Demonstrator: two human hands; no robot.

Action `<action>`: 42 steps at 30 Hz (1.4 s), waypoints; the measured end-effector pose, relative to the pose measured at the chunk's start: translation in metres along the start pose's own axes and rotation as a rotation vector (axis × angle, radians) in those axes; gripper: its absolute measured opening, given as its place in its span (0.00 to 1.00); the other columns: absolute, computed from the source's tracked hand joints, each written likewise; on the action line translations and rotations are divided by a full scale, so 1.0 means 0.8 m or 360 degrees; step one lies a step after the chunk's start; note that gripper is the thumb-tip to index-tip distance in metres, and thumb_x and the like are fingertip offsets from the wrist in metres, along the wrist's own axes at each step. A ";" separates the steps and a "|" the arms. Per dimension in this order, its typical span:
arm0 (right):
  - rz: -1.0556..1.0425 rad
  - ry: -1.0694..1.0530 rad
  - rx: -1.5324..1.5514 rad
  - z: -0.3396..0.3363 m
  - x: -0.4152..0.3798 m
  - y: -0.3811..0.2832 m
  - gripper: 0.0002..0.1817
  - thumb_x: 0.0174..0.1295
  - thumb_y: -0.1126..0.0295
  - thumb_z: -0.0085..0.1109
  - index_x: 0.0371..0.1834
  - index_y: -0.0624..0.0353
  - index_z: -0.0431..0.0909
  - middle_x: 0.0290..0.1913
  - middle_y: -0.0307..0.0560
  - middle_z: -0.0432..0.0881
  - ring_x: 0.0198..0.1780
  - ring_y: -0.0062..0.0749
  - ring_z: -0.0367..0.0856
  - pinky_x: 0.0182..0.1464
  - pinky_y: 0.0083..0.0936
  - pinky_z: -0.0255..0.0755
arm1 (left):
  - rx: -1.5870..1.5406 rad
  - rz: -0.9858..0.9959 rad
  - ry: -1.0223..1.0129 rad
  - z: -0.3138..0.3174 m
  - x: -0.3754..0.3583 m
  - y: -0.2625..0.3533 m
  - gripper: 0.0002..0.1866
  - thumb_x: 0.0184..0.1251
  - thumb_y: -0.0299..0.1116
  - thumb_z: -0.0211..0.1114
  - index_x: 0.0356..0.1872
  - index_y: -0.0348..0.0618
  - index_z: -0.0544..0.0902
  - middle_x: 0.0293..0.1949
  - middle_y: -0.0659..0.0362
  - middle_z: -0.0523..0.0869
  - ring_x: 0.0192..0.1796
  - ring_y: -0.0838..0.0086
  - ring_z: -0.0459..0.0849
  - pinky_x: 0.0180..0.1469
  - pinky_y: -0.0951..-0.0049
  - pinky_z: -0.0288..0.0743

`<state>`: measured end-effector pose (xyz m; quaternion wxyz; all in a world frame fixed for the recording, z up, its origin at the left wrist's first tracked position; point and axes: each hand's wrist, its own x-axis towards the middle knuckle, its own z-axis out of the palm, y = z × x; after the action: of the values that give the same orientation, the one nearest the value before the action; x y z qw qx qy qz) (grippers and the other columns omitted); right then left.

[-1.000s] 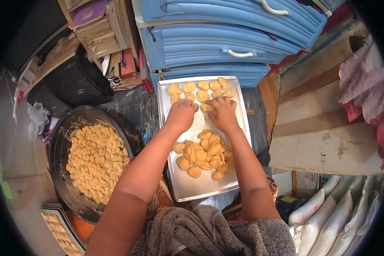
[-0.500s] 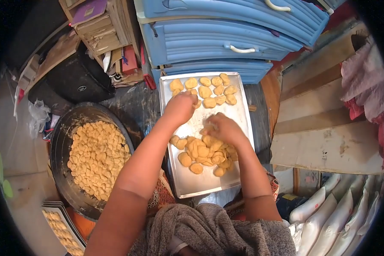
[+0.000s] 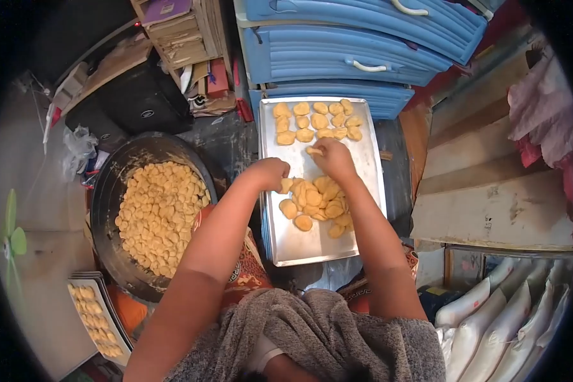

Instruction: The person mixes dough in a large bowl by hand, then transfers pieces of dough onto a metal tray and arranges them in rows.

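Note:
A metal tray (image 3: 299, 249) lies in front of me. Rows of flattened dough pieces (image 3: 319, 121) fill its far end, and a loose heap of dough pieces (image 3: 318, 198) sits nearer to me. My left hand (image 3: 270, 174) is at the tray's left edge, its fingers closed on a dough piece (image 3: 286, 185) beside the heap. Just below the rows, my right hand (image 3: 333, 159) pinches another dough piece (image 3: 313, 151) above the bare metal.
A large black tub (image 3: 102, 213) of small dough pieces stands on the left. Below it is a stack of trays (image 3: 121, 337) with shaped pieces. Blue drawers (image 3: 356, 54) rise behind the tray, cardboard (image 3: 490, 213) and white sacks (image 3: 484, 325) are at the right.
My left hand has left the rows and come down to the heap. My right hand has moved up from the heap toward the rows with a piece. The view has shifted.

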<state>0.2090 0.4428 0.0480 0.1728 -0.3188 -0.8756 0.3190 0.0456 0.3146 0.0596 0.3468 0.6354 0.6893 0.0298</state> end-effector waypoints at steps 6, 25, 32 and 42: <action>-0.0377 0.0161 0.0331 0.020 -0.006 -0.026 0.16 0.49 0.69 0.63 0.42 0.57 0.79 0.40 0.52 0.78 0.41 0.45 0.78 0.48 0.32 0.70 | -0.0363 0.0037 0.0378 -0.017 -0.005 -0.012 0.18 0.46 0.34 0.73 0.37 0.36 0.80 0.30 0.50 0.83 0.35 0.64 0.83 0.36 0.66 0.75; 0.0697 0.0465 0.1401 -0.032 -0.013 0.025 0.14 0.56 0.75 0.62 0.45 0.67 0.73 0.29 0.44 0.79 0.25 0.23 0.77 0.28 0.17 0.72 | -0.0748 -0.0169 0.0344 -0.024 0.032 -0.030 0.16 0.43 0.27 0.74 0.34 0.36 0.79 0.28 0.51 0.83 0.25 0.69 0.82 0.29 0.67 0.75; 0.0616 0.0229 0.0710 -0.003 0.002 0.048 0.07 0.55 0.73 0.62 0.33 0.64 0.80 0.26 0.40 0.79 0.22 0.19 0.74 0.22 0.18 0.67 | -0.0253 -0.0124 0.0909 -0.017 0.029 -0.007 0.13 0.46 0.24 0.68 0.34 0.36 0.75 0.35 0.48 0.80 0.38 0.53 0.80 0.40 0.62 0.74; 0.0171 0.0219 0.0304 0.002 -0.004 0.043 0.13 0.53 0.72 0.63 0.41 0.67 0.79 0.35 0.46 0.77 0.33 0.25 0.78 0.32 0.20 0.71 | -0.0100 -0.0123 0.1018 -0.006 0.024 0.019 0.14 0.45 0.25 0.69 0.35 0.37 0.78 0.39 0.48 0.78 0.46 0.53 0.79 0.48 0.61 0.74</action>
<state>0.2260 0.4607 0.0236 0.2449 -0.3684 -0.8089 0.3872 0.0568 0.3363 0.0618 0.1329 0.5560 0.7858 0.2361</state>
